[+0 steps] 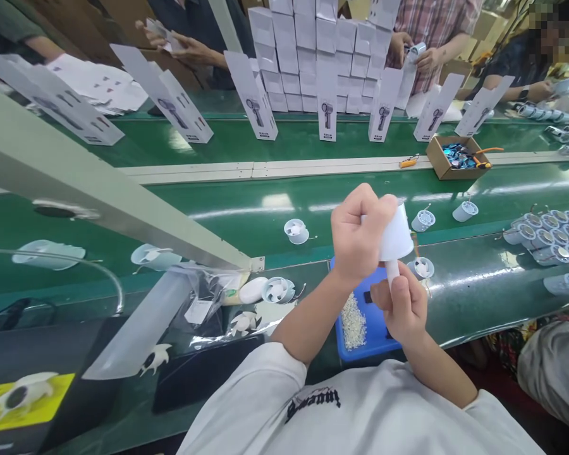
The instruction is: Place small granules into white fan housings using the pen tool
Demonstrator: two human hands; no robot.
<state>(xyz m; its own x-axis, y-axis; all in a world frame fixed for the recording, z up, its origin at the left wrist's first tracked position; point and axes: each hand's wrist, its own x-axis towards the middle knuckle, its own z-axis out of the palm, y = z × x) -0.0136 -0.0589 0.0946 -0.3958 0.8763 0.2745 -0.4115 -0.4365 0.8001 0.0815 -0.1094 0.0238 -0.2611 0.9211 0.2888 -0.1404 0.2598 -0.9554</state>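
In the head view, my left hand (360, 230) is closed around a white cup-shaped fan housing (397, 235), tilted above the bench. Just below it, my right hand (405, 306) pinches a narrow white stick (392, 273), whose upper end meets the housing's lower rim. Whether the stick goes inside cannot be seen. Under my hands lies a blue tray (377, 338) with a heap of small white parts (353, 325). A fan housing with white blades (423, 268) stands just right of my right hand.
Several fan housings (296, 231) stand along the green belt (208, 208). More are grouped at right (545, 239). A slanted metal post (123, 183) crosses the left side. Beyond are a cardboard box (443, 161), printed white boxes (327, 117) and people working. White fan blades (244, 322) lie left.
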